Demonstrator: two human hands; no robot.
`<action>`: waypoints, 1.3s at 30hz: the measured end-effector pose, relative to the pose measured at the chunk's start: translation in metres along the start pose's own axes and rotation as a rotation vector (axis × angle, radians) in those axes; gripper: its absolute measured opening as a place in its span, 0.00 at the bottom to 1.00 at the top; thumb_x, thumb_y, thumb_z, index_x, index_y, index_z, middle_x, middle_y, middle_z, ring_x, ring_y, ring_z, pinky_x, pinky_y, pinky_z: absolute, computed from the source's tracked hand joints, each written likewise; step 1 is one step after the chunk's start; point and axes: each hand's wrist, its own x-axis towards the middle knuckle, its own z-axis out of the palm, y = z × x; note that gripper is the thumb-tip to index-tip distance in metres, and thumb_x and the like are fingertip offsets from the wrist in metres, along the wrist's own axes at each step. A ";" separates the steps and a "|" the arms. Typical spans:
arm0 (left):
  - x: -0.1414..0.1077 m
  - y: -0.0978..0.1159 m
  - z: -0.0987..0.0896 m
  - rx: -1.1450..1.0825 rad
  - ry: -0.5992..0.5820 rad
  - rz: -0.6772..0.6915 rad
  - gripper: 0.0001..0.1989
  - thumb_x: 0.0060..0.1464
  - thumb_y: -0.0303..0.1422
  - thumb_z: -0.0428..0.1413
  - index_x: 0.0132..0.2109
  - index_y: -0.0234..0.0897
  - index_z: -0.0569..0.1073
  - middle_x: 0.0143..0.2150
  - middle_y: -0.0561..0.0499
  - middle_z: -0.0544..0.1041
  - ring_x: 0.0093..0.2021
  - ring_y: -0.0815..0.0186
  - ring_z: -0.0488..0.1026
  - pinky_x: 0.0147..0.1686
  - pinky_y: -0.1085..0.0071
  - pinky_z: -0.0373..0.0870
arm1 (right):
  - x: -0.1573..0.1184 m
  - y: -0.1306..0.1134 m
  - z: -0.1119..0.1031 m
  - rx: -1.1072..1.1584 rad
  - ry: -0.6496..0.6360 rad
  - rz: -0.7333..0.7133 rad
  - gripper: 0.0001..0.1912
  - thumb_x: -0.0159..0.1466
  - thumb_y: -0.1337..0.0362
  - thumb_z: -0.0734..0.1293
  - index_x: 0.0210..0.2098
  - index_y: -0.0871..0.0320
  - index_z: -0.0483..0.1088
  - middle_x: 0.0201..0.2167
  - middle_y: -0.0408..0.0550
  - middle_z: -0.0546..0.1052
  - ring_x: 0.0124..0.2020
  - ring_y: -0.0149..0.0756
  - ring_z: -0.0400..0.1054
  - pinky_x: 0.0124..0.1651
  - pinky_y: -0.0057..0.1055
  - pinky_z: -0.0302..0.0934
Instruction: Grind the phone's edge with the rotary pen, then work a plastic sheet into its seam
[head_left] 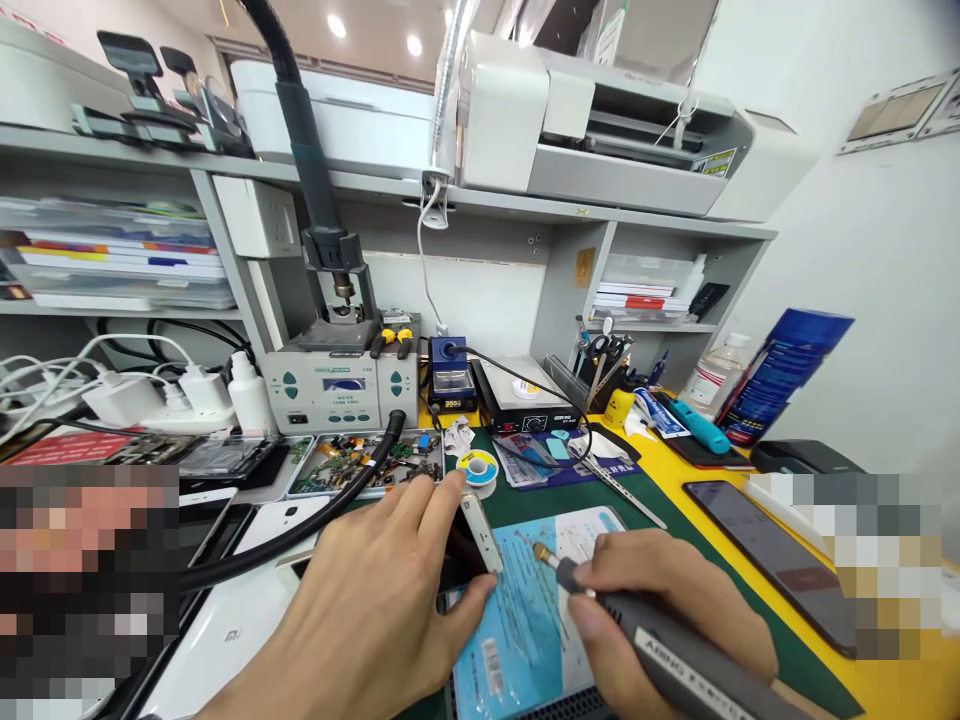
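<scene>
Left of the blue-and-white packet point(517, 690) lies a white phone point(225, 630). At the packet's left edge, the left hand point(382, 570) has its grip closed on a metal-edged phone point(481, 535), tilted up. Over the packet's right half, the right hand point(667, 600) has its grip wrapped around a grey handpiece point(682, 655), brass tip point(542, 551) apart from the held phone. Work appears under way; no finished step shows, and what remains cannot be told.

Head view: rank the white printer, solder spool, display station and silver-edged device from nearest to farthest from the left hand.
1. Silver-edged device: in left hand
2. Solder spool: just beyond
3. Display station: back left
4. White printer: high, back right
</scene>
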 end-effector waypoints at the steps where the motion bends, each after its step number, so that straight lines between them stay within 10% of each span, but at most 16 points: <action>1: 0.000 0.000 0.000 -0.012 0.003 -0.013 0.27 0.59 0.42 0.59 0.60 0.37 0.62 0.47 0.40 0.80 0.41 0.48 0.82 0.30 0.57 0.76 | 0.003 0.000 -0.003 -0.030 0.001 0.035 0.10 0.59 0.69 0.70 0.39 0.51 0.72 0.28 0.41 0.81 0.25 0.37 0.77 0.32 0.33 0.72; 19: -0.001 0.004 -0.030 -0.696 0.198 -0.593 0.22 0.61 0.55 0.52 0.31 0.43 0.63 0.23 0.58 0.66 0.25 0.66 0.64 0.26 0.70 0.59 | 0.023 -0.001 -0.003 0.141 0.047 0.313 0.03 0.65 0.64 0.68 0.35 0.52 0.75 0.26 0.41 0.80 0.24 0.33 0.77 0.24 0.22 0.70; 39: 0.001 0.003 -0.033 -0.758 0.142 -0.624 0.24 0.59 0.58 0.53 0.32 0.42 0.63 0.26 0.58 0.67 0.28 0.64 0.67 0.31 0.69 0.60 | 0.014 0.003 -0.004 0.221 -0.008 0.337 0.02 0.67 0.63 0.69 0.38 0.52 0.74 0.31 0.44 0.81 0.30 0.38 0.79 0.26 0.27 0.70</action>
